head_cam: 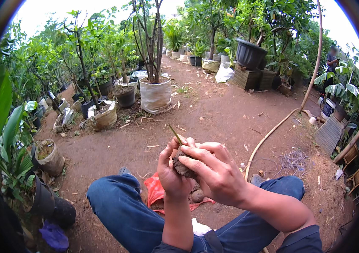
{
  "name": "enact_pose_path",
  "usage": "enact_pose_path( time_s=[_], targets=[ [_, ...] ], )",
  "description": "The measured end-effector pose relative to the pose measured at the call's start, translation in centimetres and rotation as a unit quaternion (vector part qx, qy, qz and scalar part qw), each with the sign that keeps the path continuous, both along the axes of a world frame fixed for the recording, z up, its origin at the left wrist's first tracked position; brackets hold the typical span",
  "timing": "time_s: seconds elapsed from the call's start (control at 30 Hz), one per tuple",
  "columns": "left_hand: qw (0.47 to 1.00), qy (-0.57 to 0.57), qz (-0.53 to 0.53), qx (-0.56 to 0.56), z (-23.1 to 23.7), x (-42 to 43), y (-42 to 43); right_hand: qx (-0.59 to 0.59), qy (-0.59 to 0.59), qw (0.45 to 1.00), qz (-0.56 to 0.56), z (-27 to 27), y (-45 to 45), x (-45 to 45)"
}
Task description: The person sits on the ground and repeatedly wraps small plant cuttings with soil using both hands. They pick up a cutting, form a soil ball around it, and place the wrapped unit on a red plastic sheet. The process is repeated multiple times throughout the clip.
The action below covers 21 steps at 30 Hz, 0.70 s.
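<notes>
Between my two hands is a clump of dark, moist soil, held up above my lap. A thin green stem sticks out of its top, leaning to the upper left. My left hand cups the clump from the left and below. The fingers of my right hand press on it from the right, near the base of the stem. Below them on the ground lies a red plastic bag, spread out, with loose soil and a round clod on it. My hands hide part of the bag.
Potted plants in white grow bags and black pots stand along the left. A large black planter tilts on blocks. A long bamboo pole and tangled string lie at right. Far right, a person stands among plants.
</notes>
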State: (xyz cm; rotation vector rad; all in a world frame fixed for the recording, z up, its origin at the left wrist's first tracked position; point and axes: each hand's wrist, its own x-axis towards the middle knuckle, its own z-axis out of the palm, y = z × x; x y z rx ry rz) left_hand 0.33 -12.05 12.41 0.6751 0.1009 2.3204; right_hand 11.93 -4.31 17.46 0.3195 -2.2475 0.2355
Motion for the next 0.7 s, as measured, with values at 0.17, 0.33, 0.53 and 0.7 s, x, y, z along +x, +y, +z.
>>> enact_pose_path(
  time_s=[0.17, 0.33, 0.53, 0.7],
  targets=[
    [0.992, -0.010, -0.099, 0.074, 0.3, 0.2, 0.3, -0.011, 0.011, 1.000, 0.005, 0.6, -0.3, 0.7],
    [0.990, -0.055, -0.120, 0.048, 0.1, 0.7, 0.1, 0.012, 0.022, 1.000, -0.015, 0.6, -0.7, 0.6],
    [0.997, -0.070, -0.005, 0.035, 0.6, 1.3, -0.7, 0.087, 0.016, 0.993, -0.073, 1.0, -0.3, 1.0],
    [0.996, -0.051, 0.033, 0.072, 0.5, 1.0, -0.7, 0.139, 0.031, 0.987, -0.075, 0.3, -1.3, 1.3]
  ],
)
